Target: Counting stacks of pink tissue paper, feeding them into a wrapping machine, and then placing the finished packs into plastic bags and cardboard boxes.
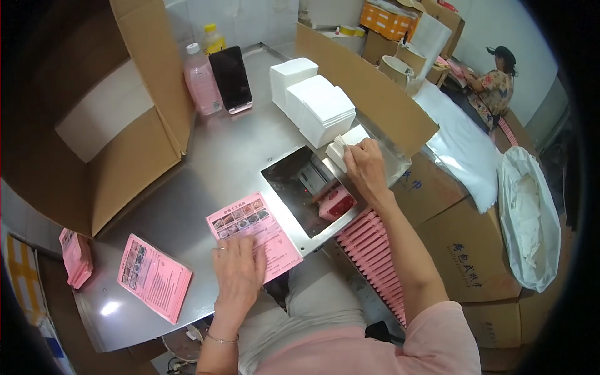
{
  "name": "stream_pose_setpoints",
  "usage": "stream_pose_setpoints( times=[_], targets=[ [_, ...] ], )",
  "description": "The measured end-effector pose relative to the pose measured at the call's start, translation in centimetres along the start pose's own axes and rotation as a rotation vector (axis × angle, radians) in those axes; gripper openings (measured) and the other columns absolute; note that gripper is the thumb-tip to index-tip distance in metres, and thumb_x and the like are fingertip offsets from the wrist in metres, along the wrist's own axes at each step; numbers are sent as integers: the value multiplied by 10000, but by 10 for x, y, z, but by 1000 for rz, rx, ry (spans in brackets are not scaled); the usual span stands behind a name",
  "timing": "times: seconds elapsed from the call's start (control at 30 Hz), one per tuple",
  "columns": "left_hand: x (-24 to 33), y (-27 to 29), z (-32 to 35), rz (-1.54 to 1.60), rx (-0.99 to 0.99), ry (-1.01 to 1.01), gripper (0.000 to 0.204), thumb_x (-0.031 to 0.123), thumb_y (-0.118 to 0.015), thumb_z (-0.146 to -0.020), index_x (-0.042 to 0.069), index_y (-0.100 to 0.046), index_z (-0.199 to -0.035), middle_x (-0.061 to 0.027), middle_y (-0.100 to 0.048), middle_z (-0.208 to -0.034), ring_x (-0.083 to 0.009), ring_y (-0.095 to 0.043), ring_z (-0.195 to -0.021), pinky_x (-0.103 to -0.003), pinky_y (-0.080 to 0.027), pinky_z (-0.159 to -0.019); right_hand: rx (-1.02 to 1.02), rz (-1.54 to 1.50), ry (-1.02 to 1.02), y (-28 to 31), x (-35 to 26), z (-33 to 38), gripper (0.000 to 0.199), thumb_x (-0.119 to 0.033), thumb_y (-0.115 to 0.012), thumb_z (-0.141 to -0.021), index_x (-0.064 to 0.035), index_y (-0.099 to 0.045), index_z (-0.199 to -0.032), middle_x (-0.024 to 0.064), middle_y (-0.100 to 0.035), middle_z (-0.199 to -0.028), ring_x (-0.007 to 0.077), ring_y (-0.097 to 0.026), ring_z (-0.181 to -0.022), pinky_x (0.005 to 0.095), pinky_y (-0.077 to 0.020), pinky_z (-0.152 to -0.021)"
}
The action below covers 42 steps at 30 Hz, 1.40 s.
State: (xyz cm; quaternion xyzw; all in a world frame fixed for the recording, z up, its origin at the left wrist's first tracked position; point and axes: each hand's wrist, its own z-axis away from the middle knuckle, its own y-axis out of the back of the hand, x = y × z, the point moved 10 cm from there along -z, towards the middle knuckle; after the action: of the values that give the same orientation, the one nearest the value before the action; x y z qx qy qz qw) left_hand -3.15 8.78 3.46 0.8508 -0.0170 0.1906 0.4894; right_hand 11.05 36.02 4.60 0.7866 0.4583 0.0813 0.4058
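My left hand (239, 270) lies with its fingers flat on a pink printed sheet (275, 240), which shows rows of small food pictures and rests beside the square opening in the metal table. My right hand (367, 165) is at a low stack of white paper napkins (355, 135) beyond that opening, pinching a few napkins by their raised edge; the fingertips are partly hidden. Taller stacks of folded white napkins (320, 103) stand just behind it. To the left lies a pile of pink printed packets (153, 277).
The table opening (294, 181) holds a pink packet (336, 203). Below its right side runs a row of pink packets (375, 265). A large open carton (134, 147), a phone on a stand (231, 78) and a pink bottle (201, 81) stand behind. Another person (497, 84) sits far right.
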Motion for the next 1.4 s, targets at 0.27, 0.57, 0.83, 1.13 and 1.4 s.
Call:
stream_pose_setpoints(
  times=[0.27, 0.57, 0.83, 1.13, 1.4],
  targets=[
    [29, -15, -5, 206, -18, -123, 209, 46, -684, -794, 27, -576, -972, -183, -544, -1032, -353, -520, -961, -462, -420, -854, 179, -78, 160, 16, -33, 12, 427, 16, -598, -780, -21, -616, -1205, 177, -574, -925, 343, -558, -946, 389, -479, -862],
    [8, -15, -8, -83, -16, 61, 702, 359, -735, -696, 46, -560, -1300, -243, -359, -1501, -465, -328, -1376, -609, -291, -1029, -362, -34, 537, -44, -204, 64, 284, -118, -604, -762, 23, -642, -1006, 167, -613, -983, 319, -607, -948, 587, -331, -1073],
    [-12, -9, -3, -186, -161, 221, 564, 397, -683, -780, 79, -602, -1238, -201, -387, -1450, -448, -324, -1328, -538, -299, -1019, -18, 4, 331, 7, -134, 38, 342, -108, -634, -780, 52, -605, -1081, 196, -606, -1015, 369, -588, -1046, 491, -408, -983],
    [6, 2, -13, -259, 67, 70, 473, 434, -679, -811, 77, -619, -1116, -156, -546, -1220, -353, -477, -1046, -490, -334, -867, 46, 157, 60, -1, -18, 5, 123, -115, -667, -839, -23, -646, -917, 117, -553, -879, 301, -549, -846, 442, -444, -740],
    [21, -27, -6, 9, -119, -38, 417, 267, -684, -798, 54, -620, -1151, -167, -557, -1120, -347, -505, -966, -472, -407, -815, 97, -29, 221, 13, -37, 18, 433, 12, -626, -763, -8, -609, -1195, 186, -619, -1146, 357, -565, -1107, 423, -480, -884]
  ],
)
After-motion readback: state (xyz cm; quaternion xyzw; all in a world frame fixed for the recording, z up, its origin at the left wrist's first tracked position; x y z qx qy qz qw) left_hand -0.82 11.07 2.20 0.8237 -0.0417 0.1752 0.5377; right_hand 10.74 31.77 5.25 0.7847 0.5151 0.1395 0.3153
